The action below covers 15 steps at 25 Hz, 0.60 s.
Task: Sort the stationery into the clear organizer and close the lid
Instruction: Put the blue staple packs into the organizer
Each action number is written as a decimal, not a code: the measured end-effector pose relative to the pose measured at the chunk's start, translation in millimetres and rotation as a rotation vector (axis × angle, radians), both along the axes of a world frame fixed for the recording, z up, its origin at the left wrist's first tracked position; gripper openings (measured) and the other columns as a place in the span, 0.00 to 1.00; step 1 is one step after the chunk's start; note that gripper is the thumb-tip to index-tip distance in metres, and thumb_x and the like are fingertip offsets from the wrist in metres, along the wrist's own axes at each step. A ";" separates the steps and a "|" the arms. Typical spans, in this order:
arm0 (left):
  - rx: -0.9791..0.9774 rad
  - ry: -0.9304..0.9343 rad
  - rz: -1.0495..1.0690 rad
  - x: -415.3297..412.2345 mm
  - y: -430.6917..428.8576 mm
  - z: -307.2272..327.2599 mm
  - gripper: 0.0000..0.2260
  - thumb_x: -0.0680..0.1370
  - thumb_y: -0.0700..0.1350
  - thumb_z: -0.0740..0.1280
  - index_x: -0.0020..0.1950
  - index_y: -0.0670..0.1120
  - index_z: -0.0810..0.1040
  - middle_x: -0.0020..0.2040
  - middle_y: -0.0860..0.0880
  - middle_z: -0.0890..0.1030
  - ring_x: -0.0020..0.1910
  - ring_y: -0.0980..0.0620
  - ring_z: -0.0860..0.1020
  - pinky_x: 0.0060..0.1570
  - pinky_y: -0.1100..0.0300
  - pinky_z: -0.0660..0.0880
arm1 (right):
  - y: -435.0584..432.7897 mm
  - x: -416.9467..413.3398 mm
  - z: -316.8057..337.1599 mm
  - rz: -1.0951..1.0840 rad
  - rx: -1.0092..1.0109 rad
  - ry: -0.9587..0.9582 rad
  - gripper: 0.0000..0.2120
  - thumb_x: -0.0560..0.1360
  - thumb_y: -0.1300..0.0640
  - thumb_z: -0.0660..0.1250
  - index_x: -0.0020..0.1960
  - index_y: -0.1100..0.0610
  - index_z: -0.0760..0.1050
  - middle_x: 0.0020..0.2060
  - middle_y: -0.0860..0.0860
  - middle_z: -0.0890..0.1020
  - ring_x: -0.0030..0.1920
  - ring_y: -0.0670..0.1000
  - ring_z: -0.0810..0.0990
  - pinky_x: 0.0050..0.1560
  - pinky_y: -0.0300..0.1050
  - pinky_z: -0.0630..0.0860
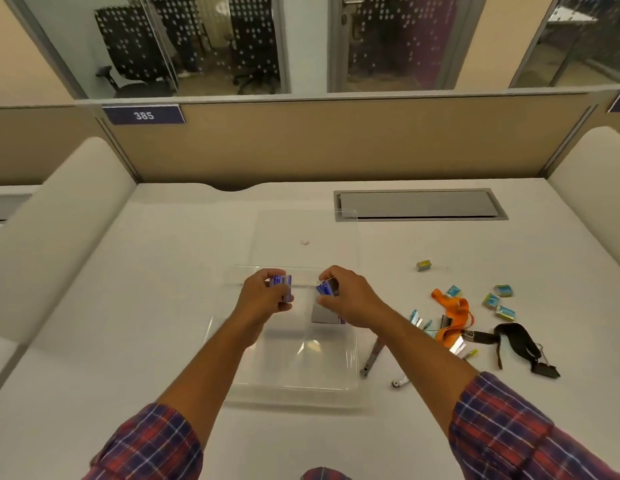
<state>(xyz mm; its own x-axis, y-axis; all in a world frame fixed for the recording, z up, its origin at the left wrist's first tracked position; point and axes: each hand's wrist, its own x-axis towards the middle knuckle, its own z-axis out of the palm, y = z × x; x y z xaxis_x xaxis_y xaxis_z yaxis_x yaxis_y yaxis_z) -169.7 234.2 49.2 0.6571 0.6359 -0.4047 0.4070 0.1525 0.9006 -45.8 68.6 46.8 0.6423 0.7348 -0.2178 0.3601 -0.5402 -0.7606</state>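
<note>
A clear organizer (291, 379) lies on the white desk in front of me, its lid (305, 230) open and tilted back. Over its far compartments my left hand (263, 297) grips a small blue-and-white packet (282, 282). My right hand (346, 296) pinches another blue packet (325, 288) just to the right of it. A grey item (324, 315) lies inside the organizer under my right hand.
To the right of the organizer lie several small blue-and-yellow packets (502, 291), an orange lanyard (454, 317), a black strap (519, 341), a metal tool (370, 358) and a clip (400, 381). A grey cable hatch (419, 204) sits at the back.
</note>
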 end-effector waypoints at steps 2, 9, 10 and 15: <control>-0.037 -0.045 0.048 -14.6 23.4 -0.2 0.13 0.76 0.41 0.75 0.59 0.48 0.79 0.50 0.44 0.84 0.43 0.45 0.87 0.41 0.56 0.84 | 34.2 -14.3 -5.0 0.124 -0.049 -0.141 0.18 0.74 0.53 0.75 0.61 0.50 0.74 0.52 0.48 0.79 0.51 0.52 0.79 0.51 0.43 0.77; 0.250 0.074 -0.002 -34.2 73.0 -9.7 0.18 0.74 0.42 0.77 0.63 0.47 0.78 0.55 0.48 0.83 0.49 0.51 0.83 0.45 0.61 0.81 | 98.8 -43.4 -32.0 0.358 -0.360 -0.422 0.25 0.74 0.56 0.74 0.64 0.50 0.64 0.53 0.56 0.81 0.47 0.56 0.81 0.46 0.56 0.82; 0.316 0.092 -0.043 -34.8 76.7 -9.8 0.17 0.74 0.43 0.77 0.62 0.47 0.79 0.55 0.49 0.83 0.49 0.51 0.82 0.45 0.61 0.79 | 101.3 -42.6 -34.0 0.352 -0.376 -0.405 0.25 0.74 0.55 0.75 0.64 0.50 0.64 0.53 0.55 0.82 0.47 0.56 0.81 0.47 0.56 0.82; 0.604 0.102 -0.268 -21.3 72.1 0.5 0.19 0.76 0.45 0.76 0.66 0.46 0.78 0.59 0.47 0.82 0.54 0.51 0.79 0.48 0.65 0.73 | 96.7 -33.5 -32.4 0.322 -0.355 -0.233 0.30 0.75 0.50 0.73 0.73 0.47 0.63 0.60 0.53 0.82 0.56 0.54 0.81 0.57 0.53 0.79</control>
<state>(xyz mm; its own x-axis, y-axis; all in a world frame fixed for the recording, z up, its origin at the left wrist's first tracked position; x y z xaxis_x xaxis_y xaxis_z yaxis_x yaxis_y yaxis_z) -190.9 306.4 49.7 0.8013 0.5904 -0.0966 0.4479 -0.4851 0.7510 -79.3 165.4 14.4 0.4575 0.8097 -0.3674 0.6877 -0.5842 -0.4311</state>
